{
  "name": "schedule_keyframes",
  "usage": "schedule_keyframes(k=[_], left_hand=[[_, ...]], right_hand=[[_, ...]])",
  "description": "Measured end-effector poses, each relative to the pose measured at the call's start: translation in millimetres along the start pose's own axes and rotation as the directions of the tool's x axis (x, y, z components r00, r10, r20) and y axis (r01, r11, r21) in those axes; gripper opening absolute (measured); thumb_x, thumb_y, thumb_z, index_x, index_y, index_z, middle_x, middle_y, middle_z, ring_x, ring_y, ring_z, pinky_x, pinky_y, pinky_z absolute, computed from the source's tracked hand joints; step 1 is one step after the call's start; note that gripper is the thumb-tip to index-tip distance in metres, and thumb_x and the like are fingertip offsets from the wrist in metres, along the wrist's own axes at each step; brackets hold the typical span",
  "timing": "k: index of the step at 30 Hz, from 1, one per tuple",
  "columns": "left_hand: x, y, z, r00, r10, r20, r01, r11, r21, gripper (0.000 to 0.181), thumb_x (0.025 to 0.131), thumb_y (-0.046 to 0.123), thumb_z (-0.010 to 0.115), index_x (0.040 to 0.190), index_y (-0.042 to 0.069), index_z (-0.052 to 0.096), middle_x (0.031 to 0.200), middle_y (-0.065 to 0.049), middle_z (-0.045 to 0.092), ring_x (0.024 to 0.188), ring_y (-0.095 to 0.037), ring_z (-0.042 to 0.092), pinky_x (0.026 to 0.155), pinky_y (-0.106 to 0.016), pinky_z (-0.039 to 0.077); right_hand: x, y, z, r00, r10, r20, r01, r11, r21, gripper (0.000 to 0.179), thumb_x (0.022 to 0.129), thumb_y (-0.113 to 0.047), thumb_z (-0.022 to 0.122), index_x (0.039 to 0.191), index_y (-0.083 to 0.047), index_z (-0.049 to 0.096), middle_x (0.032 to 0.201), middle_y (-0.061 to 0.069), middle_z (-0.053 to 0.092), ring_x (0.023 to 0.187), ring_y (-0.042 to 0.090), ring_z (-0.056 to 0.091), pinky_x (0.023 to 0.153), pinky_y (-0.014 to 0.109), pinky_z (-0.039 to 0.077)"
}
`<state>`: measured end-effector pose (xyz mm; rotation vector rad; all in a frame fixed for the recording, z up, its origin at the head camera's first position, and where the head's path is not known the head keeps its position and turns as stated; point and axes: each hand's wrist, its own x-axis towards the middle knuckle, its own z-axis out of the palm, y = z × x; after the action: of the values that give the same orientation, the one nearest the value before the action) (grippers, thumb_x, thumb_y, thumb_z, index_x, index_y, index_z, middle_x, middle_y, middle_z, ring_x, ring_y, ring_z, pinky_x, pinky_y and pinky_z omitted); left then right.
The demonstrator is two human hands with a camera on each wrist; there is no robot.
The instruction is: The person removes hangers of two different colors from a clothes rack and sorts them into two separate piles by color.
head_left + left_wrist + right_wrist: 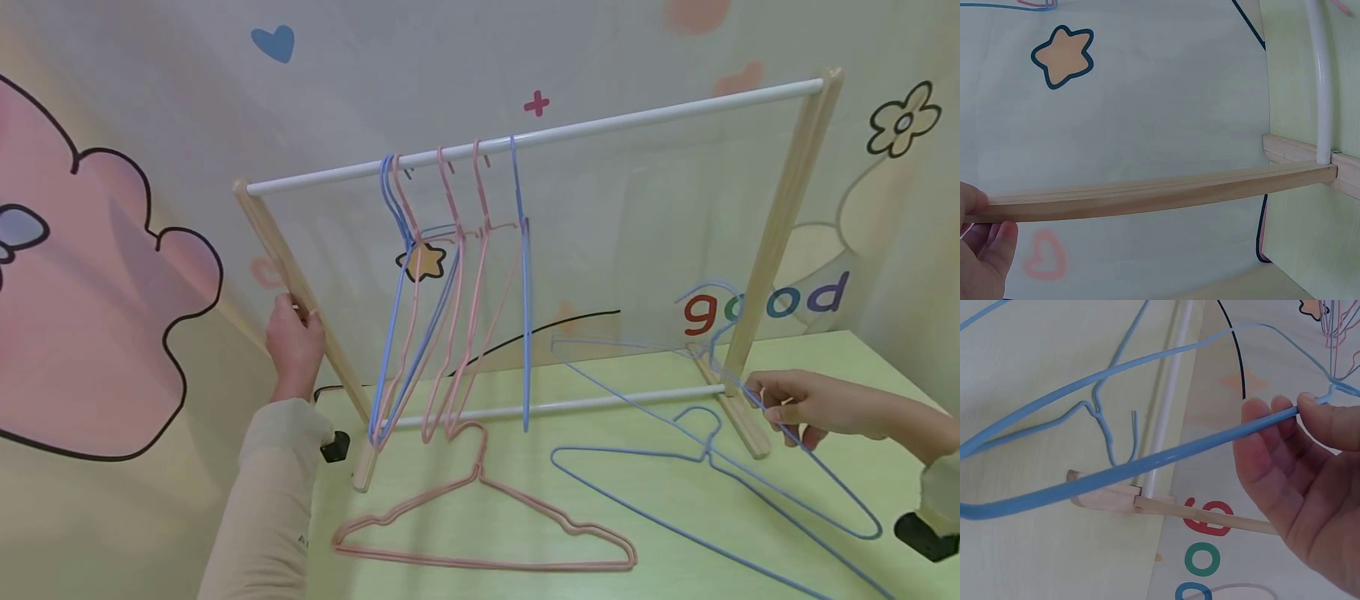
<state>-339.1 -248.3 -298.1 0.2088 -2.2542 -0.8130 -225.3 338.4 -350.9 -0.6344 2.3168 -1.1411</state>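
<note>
My left hand (pixel 296 342) grips the left wooden post (pixel 1147 200) of a small clothes rack, fingers and thumb around it. On the right, my right hand (pixel 802 404) pinches a blue clothes hanger (pixel 1166 456) by one sloping shoulder, between thumb and fingers. This hanger is tilted in the air beside the right post (pixel 780 225), its hook pointing up. Below it, another blue hanger (pixel 637 453) lies on the table. From the white top rail (pixel 637 117) hang several pink and blue hangers, grouped left of centre, with a single blue one (pixel 527 333) at their right.
Stacked pink hangers (pixel 480 566) lie at the front of the pale green table (pixel 450 587). A white lower bar (pixel 600 402) joins the rack's wooden feet (pixel 742 425). Behind the rack stands a wall (pixel 637 217) with cartoon drawings and coloured letters.
</note>
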Motion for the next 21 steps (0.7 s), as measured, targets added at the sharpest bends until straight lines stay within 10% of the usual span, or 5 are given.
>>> schedule_keyframes(k=[21], left_hand=[[-1.5, 2.0, -1.3, 1.0, -0.009, 0.004, 0.009, 1.0, 0.012, 0.023, 0.087, 0.012, 0.047, 0.105, -0.003, 0.046, 0.093, -0.022, 0.055, 0.087, -0.036, 0.052, 0.08, -0.046, 0.039]], right_hand=[[-4.8, 28.8, 32.1, 0.984, -0.011, 0.177, -0.023, 0.981, 0.193, 0.01, 0.093, -0.011, 0.039, 0.092, -0.002, 0.039, 0.072, 0.001, 0.048, 0.057, 0.009, 0.054, 0.046, 0.019, 0.045]])
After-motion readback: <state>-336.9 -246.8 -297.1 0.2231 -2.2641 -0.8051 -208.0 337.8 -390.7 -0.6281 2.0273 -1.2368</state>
